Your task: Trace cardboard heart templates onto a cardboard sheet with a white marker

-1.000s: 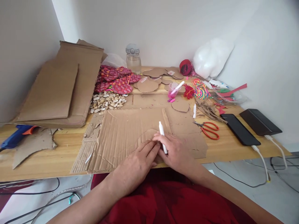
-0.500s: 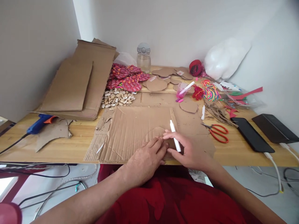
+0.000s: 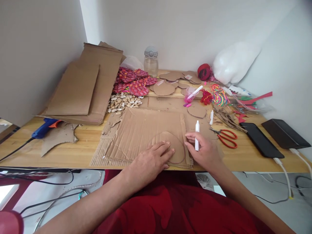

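My left hand (image 3: 156, 157) lies flat with its fingers stretched over a rounded cardboard piece (image 3: 175, 148). That piece rests on a ridged cardboard sheet (image 3: 136, 133) near the table's front edge. A white marker (image 3: 197, 136) stands nearly upright in my right hand (image 3: 204, 149), held against the fingers. The thumb and fingertips of that hand are at the sheet's right edge; whether they pinch it I cannot tell. Under the sheet lies more cardboard.
Peanut shells (image 3: 123, 103) and red patterned cloth pieces (image 3: 136, 83) lie behind the sheet. Red-handled scissors (image 3: 227, 138), a marker cap (image 3: 211, 117) and a phone (image 3: 260, 139) are to the right. A blue glue gun (image 3: 45, 127) and stacked cardboard (image 3: 73, 87) stand left. Cut cardboard rounds (image 3: 163, 88) lie behind.
My right hand has moved right with the marker, away from my left hand to the sheet's right edge. The sheet has turned slightly, and more of the rounded piece shows.
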Demonstrator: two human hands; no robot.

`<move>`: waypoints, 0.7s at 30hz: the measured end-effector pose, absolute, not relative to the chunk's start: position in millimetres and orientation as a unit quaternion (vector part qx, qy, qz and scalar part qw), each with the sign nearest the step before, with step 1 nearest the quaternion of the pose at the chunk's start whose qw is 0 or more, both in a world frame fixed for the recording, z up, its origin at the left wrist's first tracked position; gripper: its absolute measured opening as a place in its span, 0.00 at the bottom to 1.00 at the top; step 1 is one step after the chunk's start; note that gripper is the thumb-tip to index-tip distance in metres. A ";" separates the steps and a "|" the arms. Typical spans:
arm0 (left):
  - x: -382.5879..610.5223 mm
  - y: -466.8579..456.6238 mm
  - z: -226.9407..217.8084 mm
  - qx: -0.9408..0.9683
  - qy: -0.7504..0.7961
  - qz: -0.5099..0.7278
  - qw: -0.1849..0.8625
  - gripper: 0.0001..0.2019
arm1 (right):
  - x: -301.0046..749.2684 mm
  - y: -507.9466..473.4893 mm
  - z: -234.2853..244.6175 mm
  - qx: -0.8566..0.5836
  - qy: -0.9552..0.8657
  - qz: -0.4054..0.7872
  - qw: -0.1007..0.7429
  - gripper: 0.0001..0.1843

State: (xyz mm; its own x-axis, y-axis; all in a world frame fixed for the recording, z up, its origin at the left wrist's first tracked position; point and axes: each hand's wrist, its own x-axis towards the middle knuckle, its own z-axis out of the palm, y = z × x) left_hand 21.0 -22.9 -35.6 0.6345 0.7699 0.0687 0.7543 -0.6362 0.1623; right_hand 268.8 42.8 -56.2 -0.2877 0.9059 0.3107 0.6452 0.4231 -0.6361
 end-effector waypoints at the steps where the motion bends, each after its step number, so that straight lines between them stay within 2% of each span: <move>1: 19.6 -23.0 -35.2 0.901 0.424 0.069 0.064 0.26 | 270.2 41.6 -55.5 -0.494 -0.784 0.188 0.327 0.11; 4: 17.7 -22.9 -36.0 0.895 0.432 0.080 0.077 0.25 | 279.3 50.6 -48.1 -0.495 -0.804 0.121 0.305 0.07; 6: 18.2 -22.5 -38.4 0.893 0.434 0.090 0.081 0.25 | 289.6 71.2 -41.2 -0.516 -0.812 0.045 0.270 0.09; 8: 19.3 -22.0 -41.9 0.889 0.438 0.102 0.084 0.25 | 301.4 101.4 -35.3 -0.552 -0.810 -0.022 0.194 0.14; 15: 21.5 -23.2 -50.5 0.880 0.450 0.115 0.095 0.26 | 320.3 195.2 -28.1 -0.568 -0.819 -0.016 0.077 0.34; 17: 21.6 -23.9 -50.1 0.879 0.451 0.117 0.100 0.26 | 318.7 204.2 -25.7 -0.564 -0.824 -0.024 0.051 0.33; 21: 22.0 -24.6 -46.7 0.875 0.457 0.112 0.113 0.25 | 315.0 201.4 -14.2 -0.549 -0.833 -0.064 0.013 0.22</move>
